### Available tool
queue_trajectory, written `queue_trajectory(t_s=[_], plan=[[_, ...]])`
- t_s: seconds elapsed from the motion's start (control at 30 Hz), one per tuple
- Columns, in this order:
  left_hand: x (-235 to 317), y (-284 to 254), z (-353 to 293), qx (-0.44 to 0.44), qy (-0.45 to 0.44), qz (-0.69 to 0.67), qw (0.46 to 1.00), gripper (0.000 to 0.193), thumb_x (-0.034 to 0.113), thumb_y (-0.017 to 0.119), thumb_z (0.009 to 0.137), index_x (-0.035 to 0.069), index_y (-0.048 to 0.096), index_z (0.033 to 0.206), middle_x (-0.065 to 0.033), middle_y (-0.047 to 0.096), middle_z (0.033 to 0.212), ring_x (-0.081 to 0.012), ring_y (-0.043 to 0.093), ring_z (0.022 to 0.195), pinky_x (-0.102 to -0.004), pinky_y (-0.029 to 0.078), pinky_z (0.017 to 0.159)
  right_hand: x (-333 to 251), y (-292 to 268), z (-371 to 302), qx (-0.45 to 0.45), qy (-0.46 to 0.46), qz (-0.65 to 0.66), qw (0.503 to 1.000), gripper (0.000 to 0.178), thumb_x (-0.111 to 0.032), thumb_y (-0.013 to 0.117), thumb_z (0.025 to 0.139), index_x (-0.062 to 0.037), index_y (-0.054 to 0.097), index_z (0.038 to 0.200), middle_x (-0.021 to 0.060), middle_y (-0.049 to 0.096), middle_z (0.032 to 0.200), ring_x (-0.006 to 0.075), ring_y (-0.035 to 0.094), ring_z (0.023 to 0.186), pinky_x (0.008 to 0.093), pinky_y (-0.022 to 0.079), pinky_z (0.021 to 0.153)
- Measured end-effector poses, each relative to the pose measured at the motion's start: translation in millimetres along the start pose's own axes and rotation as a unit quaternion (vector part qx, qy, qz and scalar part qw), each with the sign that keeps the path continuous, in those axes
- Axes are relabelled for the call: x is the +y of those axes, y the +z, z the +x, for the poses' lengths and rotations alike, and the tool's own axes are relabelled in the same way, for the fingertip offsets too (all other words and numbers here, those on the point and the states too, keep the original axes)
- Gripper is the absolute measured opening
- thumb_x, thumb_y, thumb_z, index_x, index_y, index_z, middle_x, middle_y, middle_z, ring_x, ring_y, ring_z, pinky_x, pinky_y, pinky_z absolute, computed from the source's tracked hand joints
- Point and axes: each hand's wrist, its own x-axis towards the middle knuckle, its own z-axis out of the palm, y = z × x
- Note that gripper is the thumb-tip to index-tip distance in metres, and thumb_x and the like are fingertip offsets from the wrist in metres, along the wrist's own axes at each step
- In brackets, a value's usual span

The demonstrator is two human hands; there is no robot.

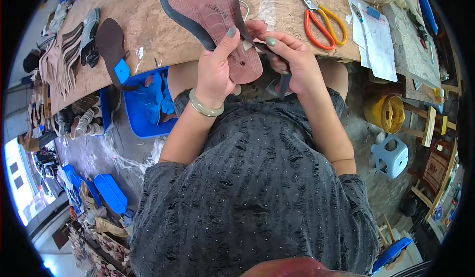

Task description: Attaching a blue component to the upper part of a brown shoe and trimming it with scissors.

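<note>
My left hand (213, 69) grips a reddish-brown shoe insole (210, 5) near its narrow end, thumb on top and a bangle at the wrist. The insole is held over the front edge of the worktable, and a dark strip runs along its sides. My right hand (301, 63) pinches the dark strip (285, 83) beside the insole's lower end, and the strip's tail hangs below my fingers. Orange-and-yellow-handled scissors (316, 9) lie on the table to the right. At the left is a dark brown insole (110, 38) with a blue patch (122, 71).
The wooden worktable (141, 5) also carries a pile of beige pieces (62, 59) at left and paper sheets (380, 44) at right. Below stand a blue bin (143, 132) of blue scraps, a yellow bucket (374, 113), a light-blue stool (392, 154) and a blue tray (110, 193).
</note>
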Motion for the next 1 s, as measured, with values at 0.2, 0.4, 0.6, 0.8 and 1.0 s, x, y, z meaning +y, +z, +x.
queue_trajectory(t_s=[0.2,0.4,0.6,0.8,1.0], plan=[[-0.2,0.2,-1.4,0.021,0.037,-0.045,0.998,0.039,0.021,0.052,0.095,0.001,0.044,0.127,-0.0118,0.061,0.101,-0.0234,0.060,0.098,-0.0376,0.049,0.087,22.8,10.1,-6.9,0.052,-0.040,-0.005,0.998,0.018,-0.015,0.067,0.085,-0.0013,0.069,0.097,-0.0061,0.052,0.063,0.0009,0.039,0.054,0.0163,0.027,0.048],[-0.6,0.4,-3.0,0.026,0.045,-0.031,0.998,0.040,0.025,0.044,0.098,0.006,0.037,0.133,-0.0067,0.051,0.097,-0.0174,0.052,0.088,-0.0424,0.045,0.093,36.3,16.5,-15.1,0.074,-0.064,-0.020,0.995,0.019,-0.014,0.065,0.086,0.0001,0.069,0.097,-0.0059,0.052,0.064,0.0015,0.039,0.056,0.0170,0.029,0.050],[1.3,1.0,2.2,0.042,0.081,-0.040,0.995,0.031,0.023,0.051,0.096,0.003,0.047,0.118,-0.0086,0.056,0.095,-0.0169,0.056,0.082,-0.0373,0.051,0.081,31.9,20.1,-14.5,0.085,-0.047,-0.041,0.994,0.020,-0.015,0.065,0.086,0.0002,0.069,0.097,-0.0054,0.053,0.065,0.0016,0.040,0.057,0.0173,0.030,0.050],[-1.0,3.1,1.0,0.034,0.071,-0.080,0.994,0.018,0.019,0.050,0.096,0.002,0.048,0.102,-0.0083,0.054,0.095,-0.0172,0.051,0.081,-0.0338,0.047,0.074,27.8,17.1,-17.1,0.073,-0.029,-0.087,0.993,0.020,-0.017,0.066,0.086,-0.0002,0.069,0.098,-0.0061,0.055,0.068,0.0007,0.042,0.060,0.0165,0.033,0.053],[3.8,8.3,-8.8,0.050,0.060,0.036,0.996,0.013,0.012,0.057,0.092,0.000,0.054,0.097,-0.0067,0.058,0.090,-0.0147,0.055,0.079,-0.0295,0.047,0.071,16.4,17.2,-10.8,-0.010,-0.022,-0.141,0.990,0.023,-0.016,0.063,0.088,0.0022,0.067,0.101,-0.0007,0.065,0.087,0.0035,0.055,0.077,0.0196,0.046,0.069]])
